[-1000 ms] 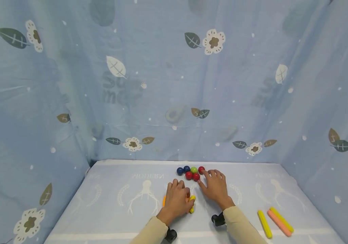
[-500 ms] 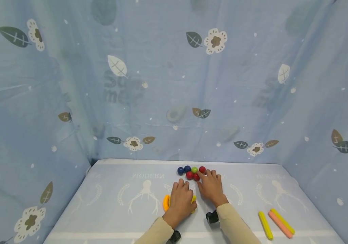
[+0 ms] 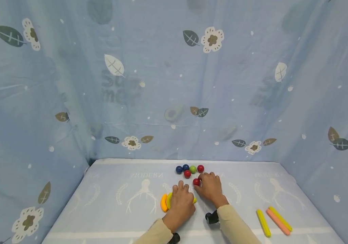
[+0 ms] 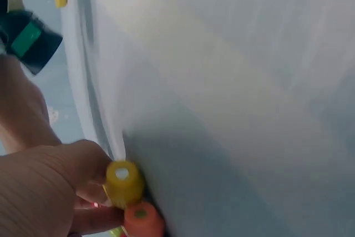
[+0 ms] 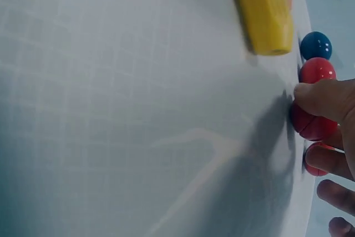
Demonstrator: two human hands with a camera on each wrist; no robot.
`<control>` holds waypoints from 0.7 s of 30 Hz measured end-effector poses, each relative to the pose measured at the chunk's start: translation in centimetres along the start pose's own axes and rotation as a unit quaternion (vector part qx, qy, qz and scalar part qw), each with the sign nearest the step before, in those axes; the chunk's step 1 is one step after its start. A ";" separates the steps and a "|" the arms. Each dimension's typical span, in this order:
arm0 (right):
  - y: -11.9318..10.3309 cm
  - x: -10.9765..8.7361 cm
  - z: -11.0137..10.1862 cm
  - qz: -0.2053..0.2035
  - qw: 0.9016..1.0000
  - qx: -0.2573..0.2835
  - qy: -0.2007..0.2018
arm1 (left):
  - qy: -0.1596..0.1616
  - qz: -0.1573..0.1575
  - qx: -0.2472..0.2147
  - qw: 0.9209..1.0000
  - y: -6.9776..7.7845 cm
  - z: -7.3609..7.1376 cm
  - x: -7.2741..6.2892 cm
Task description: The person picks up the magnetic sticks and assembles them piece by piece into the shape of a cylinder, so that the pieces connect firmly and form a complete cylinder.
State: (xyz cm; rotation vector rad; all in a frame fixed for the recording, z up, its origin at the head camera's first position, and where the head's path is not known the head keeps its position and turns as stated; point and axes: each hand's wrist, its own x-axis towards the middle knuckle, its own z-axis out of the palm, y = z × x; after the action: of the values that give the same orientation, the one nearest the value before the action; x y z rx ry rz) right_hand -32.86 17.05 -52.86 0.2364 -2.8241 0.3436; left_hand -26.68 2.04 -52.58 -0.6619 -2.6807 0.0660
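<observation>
My right hand (image 3: 211, 189) pinches a glossy red ball (image 3: 196, 182) between thumb and fingers, low over the cloth; the right wrist view shows the thumb against this dark red ball (image 5: 312, 121). My left hand (image 3: 180, 205) bends over a group of sticks, its thumb and fingers on a yellow stick (image 4: 123, 184). Beside that lies an orange stick (image 4: 143, 220), near a finger. Left of the hand show an orange curved piece (image 3: 164, 202) and a yellow piece (image 3: 169, 200), partly hidden. Another red ball (image 3: 187, 174) sits behind my hands.
Two dark blue balls (image 3: 179, 169), a green ball (image 3: 192, 169) and a red ball (image 3: 200, 168) line the table's back. At the right lie two yellow sticks (image 3: 263, 222) and a salmon stick (image 3: 278, 221). A patterned blue curtain (image 3: 174, 84) surrounds the table.
My right hand has taken hold of the front red ball and drawn it out of the cluster toward me. My left hand has shifted slightly, uncovering more of the orange and yellow pieces.
</observation>
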 end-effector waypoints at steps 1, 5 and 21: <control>0.0 0.0 -0.1 0.004 1.000 0.013 -0.003 | -0.007 0.002 0.004 1.000 0.1 -0.1 -0.1; 0.3 -0.5 -0.5 0.021 0.998 0.059 -0.028 | -0.029 0.006 0.021 0.999 0.7 -0.4 -0.5; 1.3 -4.2 -1.6 -0.017 0.994 0.108 -0.017 | -0.102 0.015 -0.037 0.994 2.0 -3.8 -4.1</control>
State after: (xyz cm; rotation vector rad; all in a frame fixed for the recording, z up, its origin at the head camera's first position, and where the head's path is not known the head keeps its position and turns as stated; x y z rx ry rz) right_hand -28.75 19.20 -52.93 0.3384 -2.8109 0.6435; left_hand -21.06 1.74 -50.79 -0.7553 -2.8800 0.0456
